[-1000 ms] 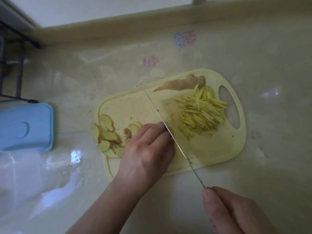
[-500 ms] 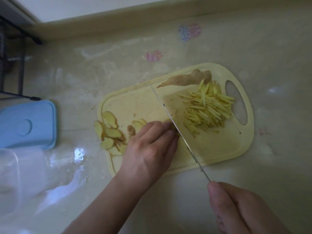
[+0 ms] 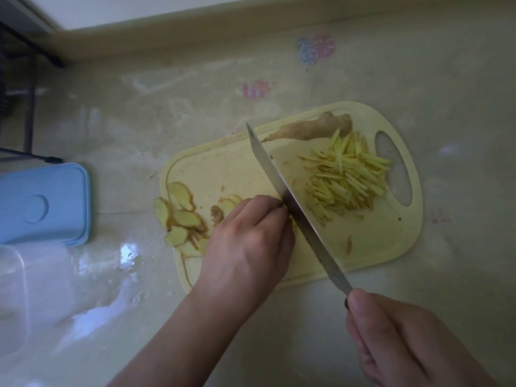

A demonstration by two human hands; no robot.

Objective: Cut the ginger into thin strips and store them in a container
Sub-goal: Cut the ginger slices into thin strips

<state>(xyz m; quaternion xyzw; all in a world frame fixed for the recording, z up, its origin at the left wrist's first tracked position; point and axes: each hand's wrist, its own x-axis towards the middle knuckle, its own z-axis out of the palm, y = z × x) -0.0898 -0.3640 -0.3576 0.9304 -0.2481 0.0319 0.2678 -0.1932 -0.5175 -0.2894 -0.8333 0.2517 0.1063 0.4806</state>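
Observation:
A pale yellow cutting board [image 3: 391,241] lies on the counter. On its right side sits a heap of thin ginger strips [image 3: 346,180]. Ginger slices [image 3: 181,216] are piled at its left edge, some hanging over it. An uncut ginger piece [image 3: 312,128] lies at the far edge. My left hand [image 3: 248,241] presses curled fingers onto a stack of slices, mostly hidden beneath it. My right hand [image 3: 402,342] grips the handle of a knife [image 3: 290,202], whose blade lies against my left fingertips.
A blue container lid [image 3: 42,202] lies at the left. A clear plastic container [image 3: 16,297] stands at the lower left, partly out of view. A black wire rack [image 3: 16,79] occupies the far left corner. The counter is glossy, with small coloured prints.
The knife blade has tilted so its flat side shows more, still against my left fingertips. The camera view shifted slightly; both hands stay where they were on the board.

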